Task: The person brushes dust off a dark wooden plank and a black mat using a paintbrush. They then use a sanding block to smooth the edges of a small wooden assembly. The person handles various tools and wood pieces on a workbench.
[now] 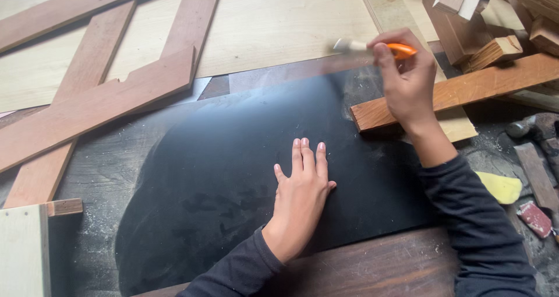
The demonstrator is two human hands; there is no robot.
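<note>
Nearest us, our dark sleeves (483, 227) reach out over the dusty bench (378, 268). Our left hand (301, 195) lies flat, fingers together, pressing on the black sheet (221, 157) that covers the middle of the bench; its grip is open, palm down. Our right hand (407, 78) is raised over the sheet's far right corner, its grip closed around the orange handle of a small brush (372, 48), whose pale bristles point left. Just beside that hand a reddish wooden batten (466, 90) rests across the sheet's edge. Longer planks (93, 108) cross at the left, wood offcuts (483, 23) pile up at the far right, and a yellow scrap (501, 186) lies near our right sleeve.
</note>
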